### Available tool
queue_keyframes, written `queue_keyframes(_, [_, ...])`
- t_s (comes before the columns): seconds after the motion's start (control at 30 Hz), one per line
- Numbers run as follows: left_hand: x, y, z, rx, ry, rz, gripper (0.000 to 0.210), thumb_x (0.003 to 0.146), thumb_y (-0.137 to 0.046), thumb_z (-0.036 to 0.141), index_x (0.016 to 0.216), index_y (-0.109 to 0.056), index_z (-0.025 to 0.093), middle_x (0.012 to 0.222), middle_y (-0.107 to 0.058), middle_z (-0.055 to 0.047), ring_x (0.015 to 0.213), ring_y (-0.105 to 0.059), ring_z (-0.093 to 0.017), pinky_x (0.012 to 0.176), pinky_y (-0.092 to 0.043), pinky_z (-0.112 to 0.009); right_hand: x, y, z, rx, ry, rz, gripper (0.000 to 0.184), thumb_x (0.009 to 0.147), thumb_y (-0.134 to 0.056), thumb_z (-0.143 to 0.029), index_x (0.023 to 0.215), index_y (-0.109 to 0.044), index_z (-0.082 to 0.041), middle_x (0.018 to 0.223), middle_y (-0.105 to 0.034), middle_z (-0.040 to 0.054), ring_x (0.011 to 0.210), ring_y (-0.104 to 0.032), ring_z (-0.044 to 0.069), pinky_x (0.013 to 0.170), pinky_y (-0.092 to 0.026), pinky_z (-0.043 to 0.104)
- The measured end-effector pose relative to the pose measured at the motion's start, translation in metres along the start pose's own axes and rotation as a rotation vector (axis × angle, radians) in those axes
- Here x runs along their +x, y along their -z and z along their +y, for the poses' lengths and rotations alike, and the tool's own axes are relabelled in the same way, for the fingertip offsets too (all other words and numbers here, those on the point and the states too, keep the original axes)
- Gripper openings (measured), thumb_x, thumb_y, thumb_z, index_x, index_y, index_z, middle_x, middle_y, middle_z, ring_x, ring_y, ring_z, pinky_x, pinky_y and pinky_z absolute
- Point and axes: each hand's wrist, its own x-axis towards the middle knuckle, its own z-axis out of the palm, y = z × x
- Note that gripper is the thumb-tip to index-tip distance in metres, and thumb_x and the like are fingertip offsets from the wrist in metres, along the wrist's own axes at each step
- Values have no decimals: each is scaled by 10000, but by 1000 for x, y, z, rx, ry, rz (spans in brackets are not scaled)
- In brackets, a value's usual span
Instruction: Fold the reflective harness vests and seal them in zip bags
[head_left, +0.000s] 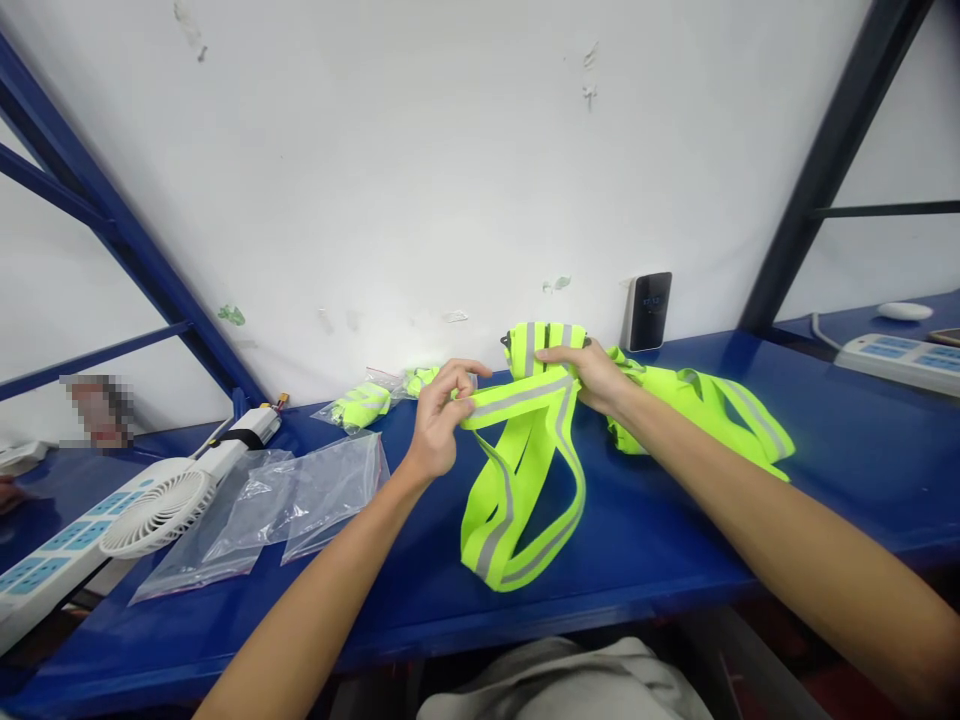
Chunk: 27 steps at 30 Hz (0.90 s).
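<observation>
Above the blue table (420, 560) I hold a neon-yellow reflective strap (525, 480) with a grey stripe along it. Pinched between thumb and fingers of my left hand (442, 415) is one stretch of the strap, pulled out to the left. My right hand (592, 372) grips a folded, bundled part of it with dark buckles at its sides. From between the hands a long loop hangs down to the tabletop. More strap of the same kind (697, 410) lies in a loose heap beyond my right forearm.
Clear plastic bags (300, 500) lie flat at the left, with packed yellow straps (364, 405) behind them. A white fan (161, 515) rests by a power strip (67, 550). Against the wall stands a black-faced device (649, 312). Another power strip (907, 360) sits far right.
</observation>
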Motion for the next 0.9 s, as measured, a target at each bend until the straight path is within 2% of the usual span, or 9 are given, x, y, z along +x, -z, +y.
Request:
queue_keyframes(0.13, [5,4,-14,-349,225,186,171,842,-464,363,779,-498,208,1106,-675,-89,1077,-590,-242,858,-426,-340,-11,-11,-4,7,-29,-52,232,635,-845,-169,854,-772,-153,933,-789,100,770,-747,258,717,-630,377])
queue_keyframes(0.2, [5,6,-25,-380,352,216,182,846,-530,384,906,-542,213,1112,-677,-68,1029,-611,-212,810,-432,-306,-14,-15,-3,-1,-15,-77,223,629,-857,-189,830,-768,-153,923,-787,99,773,-741,252,730,-629,380])
queue_keyframes(0.27, [3,6,-34,-342,471,121,276,823,-614,389,1035,-571,218,1109,-680,-62,1001,-626,-201,803,-438,-297,-16,-19,-1,0,19,-103,264,602,-878,-215,834,-767,-155,930,-787,95,792,-742,257,753,-625,391])
queue_keyframes(0.33, [-1,4,-40,-354,556,-35,424,808,-666,414,1177,-560,234,1140,-676,-64,1016,-637,-209,816,-453,-307,-16,-20,3,5,45,-122,339,569,-900,-240,872,-771,-159,953,-787,93,820,-744,269,784,-619,412])
queue_keyframes(0.43, [-6,-4,-40,-418,604,-176,588,791,-730,427,1306,-508,253,1120,-688,-59,987,-661,-217,828,-472,-321,-14,-19,8,-17,86,-126,400,546,-915,-274,907,-779,-166,963,-787,90,850,-746,281,824,-603,434])
queue_keyframes(0.6, [-7,-13,-30,-450,639,-183,578,807,-757,438,1283,-529,204,947,-719,-62,779,-686,-210,805,-516,-379,-16,-19,11,-183,217,-150,362,586,-908,-310,904,-795,-178,958,-789,70,911,-741,284,879,-572,420])
queue_keyframes(0.77, [-7,-16,-30,-456,634,-119,578,751,-815,269,1271,-578,188,1163,-701,-89,1100,-663,-253,955,-485,-356,-17,-23,15,-143,252,-174,342,605,-907,-307,908,-800,-190,959,-790,59,898,-743,270,900,-568,415])
queue_keyframes(0.83, [-8,-17,-32,-543,679,-120,589,714,-824,220,1254,-593,169,1151,-715,-98,1102,-669,-265,944,-495,-357,-16,-24,19,-84,232,-192,331,612,-905,-295,910,-798,-196,959,-790,59,888,-744,269,900,-572,425])
queue_keyframes(0.9, [-9,-17,-32,-627,760,-127,605,698,-823,187,1255,-589,170,1100,-737,-95,1005,-704,-252,887,-520,-357,-16,-25,21,-23,209,-204,320,615,-903,-280,905,-793,-199,973,-789,60,894,-744,266,910,-573,434])
